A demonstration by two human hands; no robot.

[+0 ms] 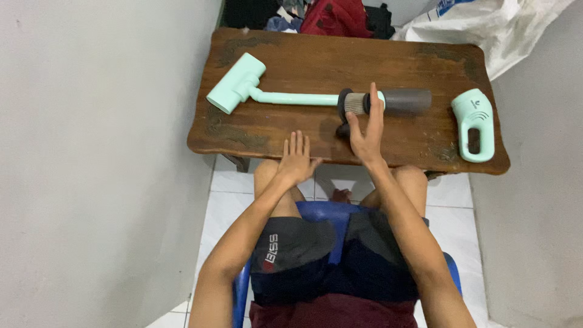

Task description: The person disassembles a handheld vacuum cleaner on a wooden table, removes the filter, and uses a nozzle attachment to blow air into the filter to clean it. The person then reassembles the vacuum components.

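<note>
A mint-green vacuum floor head with its tube (255,88) lies across a low wooden table (303,58). At the tube's right end sit a pleated filter (353,103) and a grey dust cup (405,100). My right hand (367,130) is open with fingers straight, reaching up to the filter, fingertips over its right edge. A small dark part (343,129) lies just left of that hand. My left hand (296,159) rests flat and open on the table's near edge, holding nothing. A mint-green handle unit (473,124) lies apart at the table's right end.
A white wall rises close on the left. A pile of clothes (328,15) and a white plastic sack (486,27) lie beyond the table. I sit on a blue chair (316,212) over a white tiled floor, knees under the table.
</note>
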